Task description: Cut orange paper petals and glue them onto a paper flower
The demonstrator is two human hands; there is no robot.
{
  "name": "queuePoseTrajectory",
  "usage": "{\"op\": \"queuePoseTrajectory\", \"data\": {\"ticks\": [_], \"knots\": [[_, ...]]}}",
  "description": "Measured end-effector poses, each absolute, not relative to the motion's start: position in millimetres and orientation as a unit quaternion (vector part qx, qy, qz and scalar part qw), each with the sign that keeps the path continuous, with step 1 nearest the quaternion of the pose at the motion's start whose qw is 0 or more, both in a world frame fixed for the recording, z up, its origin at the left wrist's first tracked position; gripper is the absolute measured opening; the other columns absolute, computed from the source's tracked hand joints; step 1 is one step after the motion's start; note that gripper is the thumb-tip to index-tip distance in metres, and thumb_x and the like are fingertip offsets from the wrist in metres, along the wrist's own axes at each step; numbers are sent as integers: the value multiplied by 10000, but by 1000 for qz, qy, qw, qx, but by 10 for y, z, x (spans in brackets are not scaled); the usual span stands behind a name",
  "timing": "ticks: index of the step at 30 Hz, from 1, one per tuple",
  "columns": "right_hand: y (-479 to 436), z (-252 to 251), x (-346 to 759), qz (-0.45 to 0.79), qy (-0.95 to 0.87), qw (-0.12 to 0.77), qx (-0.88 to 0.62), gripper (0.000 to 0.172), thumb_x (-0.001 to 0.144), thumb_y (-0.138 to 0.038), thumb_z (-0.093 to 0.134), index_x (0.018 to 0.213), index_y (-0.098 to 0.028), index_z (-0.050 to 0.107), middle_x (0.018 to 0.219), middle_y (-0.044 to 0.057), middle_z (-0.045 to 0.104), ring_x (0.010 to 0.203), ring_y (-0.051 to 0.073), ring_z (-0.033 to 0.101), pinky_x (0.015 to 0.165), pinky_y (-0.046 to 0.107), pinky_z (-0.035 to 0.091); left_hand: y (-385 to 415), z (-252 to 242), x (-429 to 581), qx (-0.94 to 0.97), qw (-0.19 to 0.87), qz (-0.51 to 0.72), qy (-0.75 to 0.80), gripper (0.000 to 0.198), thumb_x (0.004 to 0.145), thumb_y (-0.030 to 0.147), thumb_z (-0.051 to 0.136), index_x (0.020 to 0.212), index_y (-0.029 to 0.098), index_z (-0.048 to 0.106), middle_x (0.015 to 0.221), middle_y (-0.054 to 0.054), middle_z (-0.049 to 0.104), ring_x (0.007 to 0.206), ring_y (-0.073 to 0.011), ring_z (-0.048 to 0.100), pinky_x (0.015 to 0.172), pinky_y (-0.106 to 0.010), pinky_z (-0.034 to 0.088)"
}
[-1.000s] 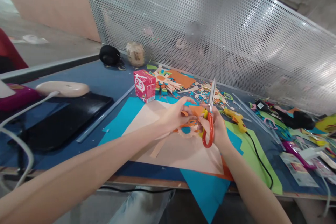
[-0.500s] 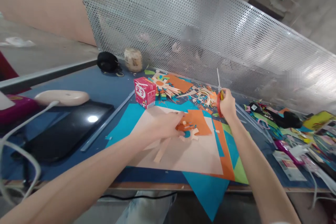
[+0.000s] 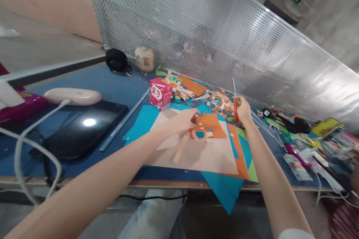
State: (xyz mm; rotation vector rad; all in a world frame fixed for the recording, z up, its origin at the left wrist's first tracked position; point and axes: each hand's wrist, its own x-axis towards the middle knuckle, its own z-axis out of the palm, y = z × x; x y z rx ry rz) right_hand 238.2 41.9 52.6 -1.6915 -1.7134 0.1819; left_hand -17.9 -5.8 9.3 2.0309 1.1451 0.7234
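Observation:
My left hand (image 3: pixel 188 119) is over the large pale sheet (image 3: pixel 213 158), its fingers curled at the left edge of an orange paper piece (image 3: pixel 214 124). Whatever the fingertips pinch, if anything, is hidden. Just below them lies a pale, notched paper ring (image 3: pixel 193 134) with blue showing in its middle. A pale paper strip (image 3: pixel 181 148) rests left of it. My right hand (image 3: pixel 244 111) is closed round the orange handles of scissors (image 3: pixel 236 109), raised off the sheet with the blades pointing up and away.
A pink box (image 3: pixel 160 94) stands behind the sheet, beside a heap of paper scraps (image 3: pixel 218 101). Blue sheets (image 3: pixel 224 190) overhang the table's front edge. At left are a black tablet (image 3: pixel 81 134) and a white cable (image 3: pixel 21 145). A perforated metal screen (image 3: pixel 174 18) rises behind.
My left hand has moved away from me and slightly right, uncovering the notched ring. My right hand still holds the scissors. The view has shifted a little.

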Motion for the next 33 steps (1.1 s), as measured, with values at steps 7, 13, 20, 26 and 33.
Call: {"op": "queuePoseTrajectory", "data": {"ticks": [7,13,20,26,33], "knots": [[-31,476,1818,265,-752,363,-483,466,676,-442,659,1059,-203,543,741,9,679,710,176,669,655,323,542,6,211,-205,741,406,369,388,352,623,131,614,965,150,533,791,-12,615,684,-129,614,641,-244,495],[-139,452,1661,327,-776,361,-401,519,613,-361,740,1076,-211,560,732,-12,656,749,194,669,759,373,538,44,262,-231,729,459,404,306,336,617,157,665,929,157,540,731,18,600,655,-109,586,647,-250,482],[-221,328,1777,367,-735,419,-388,430,648,-278,733,1042,-244,567,684,-42,608,658,148,620,654,313,533,-80,340,-235,738,446,417,288,304,701,261,665,955,159,533,749,5,606,679,-111,575,625,-241,455],[-348,356,1656,354,-680,510,-389,383,649,-246,726,993,-261,559,639,-72,571,628,126,604,637,293,521,-160,332,-160,709,445,401,372,387,680,389,692,949,133,582,911,-60,625,786,-145,596,619,-244,471],[-421,355,1587,353,-661,538,-387,353,638,-272,734,949,-258,568,610,-64,566,643,146,616,580,296,519,-212,347,-127,672,508,431,324,199,743,328,629,764,136,579,652,4,585,566,-84,541,542,-214,430]]}}
